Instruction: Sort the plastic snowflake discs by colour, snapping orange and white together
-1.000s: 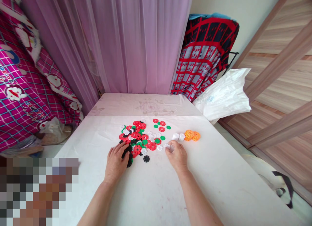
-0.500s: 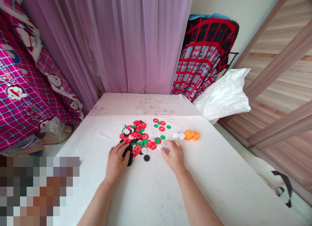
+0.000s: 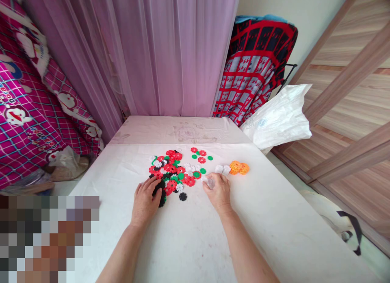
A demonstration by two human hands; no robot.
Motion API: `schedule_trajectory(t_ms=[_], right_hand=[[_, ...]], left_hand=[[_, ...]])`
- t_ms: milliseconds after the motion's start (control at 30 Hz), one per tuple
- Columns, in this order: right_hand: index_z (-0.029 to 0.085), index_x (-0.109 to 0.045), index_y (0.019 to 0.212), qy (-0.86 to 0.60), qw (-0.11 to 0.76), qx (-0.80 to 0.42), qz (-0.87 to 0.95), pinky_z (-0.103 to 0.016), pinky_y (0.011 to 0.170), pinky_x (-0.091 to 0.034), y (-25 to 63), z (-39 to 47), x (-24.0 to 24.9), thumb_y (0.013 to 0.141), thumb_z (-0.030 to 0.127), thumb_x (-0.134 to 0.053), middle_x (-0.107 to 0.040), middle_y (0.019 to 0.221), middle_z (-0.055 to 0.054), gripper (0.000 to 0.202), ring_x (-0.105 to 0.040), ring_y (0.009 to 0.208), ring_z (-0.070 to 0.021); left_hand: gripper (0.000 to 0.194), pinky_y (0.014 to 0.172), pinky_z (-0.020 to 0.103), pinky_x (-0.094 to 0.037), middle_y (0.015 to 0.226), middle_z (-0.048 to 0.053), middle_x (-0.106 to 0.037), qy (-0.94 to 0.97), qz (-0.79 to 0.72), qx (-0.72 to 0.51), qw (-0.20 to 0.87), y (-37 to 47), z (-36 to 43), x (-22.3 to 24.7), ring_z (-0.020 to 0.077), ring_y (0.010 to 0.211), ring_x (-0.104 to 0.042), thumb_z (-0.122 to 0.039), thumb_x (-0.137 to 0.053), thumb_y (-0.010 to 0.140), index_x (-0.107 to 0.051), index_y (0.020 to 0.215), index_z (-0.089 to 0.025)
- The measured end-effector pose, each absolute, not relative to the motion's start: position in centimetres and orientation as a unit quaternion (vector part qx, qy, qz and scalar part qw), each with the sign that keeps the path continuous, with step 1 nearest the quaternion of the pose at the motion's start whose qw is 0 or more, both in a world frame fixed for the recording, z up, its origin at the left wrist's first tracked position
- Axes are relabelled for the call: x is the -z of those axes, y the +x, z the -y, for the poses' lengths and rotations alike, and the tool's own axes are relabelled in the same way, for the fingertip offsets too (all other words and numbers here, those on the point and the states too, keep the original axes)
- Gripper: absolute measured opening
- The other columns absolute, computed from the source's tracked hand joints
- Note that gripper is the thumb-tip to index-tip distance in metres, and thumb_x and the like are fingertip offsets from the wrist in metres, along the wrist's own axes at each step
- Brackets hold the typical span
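Plastic snowflake discs with notched rims lie in a loose heap, with red discs (image 3: 171,186), green discs (image 3: 196,174), white discs (image 3: 192,168) and black discs (image 3: 161,201) mixed together. At the heap's left edge my left hand (image 3: 145,197) rests with fingers stretched over several black discs. My right hand (image 3: 217,192) is to the right of the heap, thumb and fingers closed around a white snowflake disc (image 3: 209,181), partly hidden by them. Just beyond it lie a pair of white pieces (image 3: 223,169) and joined orange pieces (image 3: 239,167).
A white cloth covers the table (image 3: 195,242). One black disc (image 3: 183,197) lies apart in front of the heap. A white plastic bag (image 3: 277,120) stands at the right table edge, and a purple curtain (image 3: 170,51) hangs behind.
My right hand has closed on the white disc and drawn it slightly right, away from the heap. My left hand stays in place.
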State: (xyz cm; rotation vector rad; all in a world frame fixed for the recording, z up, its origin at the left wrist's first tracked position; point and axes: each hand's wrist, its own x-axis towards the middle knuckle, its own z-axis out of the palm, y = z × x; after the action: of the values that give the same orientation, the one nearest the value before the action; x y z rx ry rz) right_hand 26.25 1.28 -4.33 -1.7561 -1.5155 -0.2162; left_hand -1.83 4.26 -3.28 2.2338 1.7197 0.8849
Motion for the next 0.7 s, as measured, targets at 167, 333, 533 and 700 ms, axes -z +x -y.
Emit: schedule_trajectory(t_ms=[167,333,533,700], right_hand=[[0.024,-0.062,0.086,-0.705,0.411,0.090,0.571,-0.035,0.084,-0.038,28.0,-0.9,4.6,0.078,0.030,-0.062,-0.074,0.088,-0.002,0.009,-0.062,0.088,-0.0229],[0.025,-0.062,0.085,-0.713,0.382,0.084,0.582,-0.034,0.082,-0.037,27.8,-0.9,4.7,0.078,0.030,-0.062,-0.074,0.087,0.000,0.008,-0.061,0.087,-0.0226],[0.025,-0.062,0.084,-0.720,0.378,0.077,0.577,-0.034,0.083,-0.036,27.7,-0.9,4.5,0.077,0.029,-0.063,-0.074,0.088,0.000,0.008,-0.060,0.088,-0.0226],[0.024,-0.062,0.084,-0.722,0.368,0.071,0.582,-0.034,0.082,-0.036,27.6,-0.8,4.5,0.077,0.028,-0.063,-0.073,0.087,0.001,0.008,-0.060,0.088,-0.0231]], left_hand=[[0.039,0.113,0.056,-0.037,0.136,0.007,-0.065,0.752,-0.582,-0.294,0.101,-1.9,-4.3,3.3,0.0284,0.126,-0.059,-0.036,-0.045,0.092,-0.068,0.122,-0.025],[0.039,0.113,0.055,-0.037,0.136,0.006,-0.065,0.750,-0.584,-0.293,0.100,-1.8,-4.3,3.3,0.0278,0.127,-0.059,-0.036,-0.045,0.091,-0.068,0.122,-0.026],[0.040,0.114,0.055,-0.037,0.136,0.006,-0.065,0.750,-0.583,-0.294,0.102,-1.9,-4.2,3.3,0.0281,0.127,-0.058,-0.037,-0.045,0.091,-0.068,0.122,-0.025],[0.039,0.113,0.055,-0.037,0.136,0.006,-0.065,0.752,-0.581,-0.297,0.098,-1.9,-4.2,3.3,0.0280,0.127,-0.058,-0.036,-0.046,0.091,-0.068,0.122,-0.025]])
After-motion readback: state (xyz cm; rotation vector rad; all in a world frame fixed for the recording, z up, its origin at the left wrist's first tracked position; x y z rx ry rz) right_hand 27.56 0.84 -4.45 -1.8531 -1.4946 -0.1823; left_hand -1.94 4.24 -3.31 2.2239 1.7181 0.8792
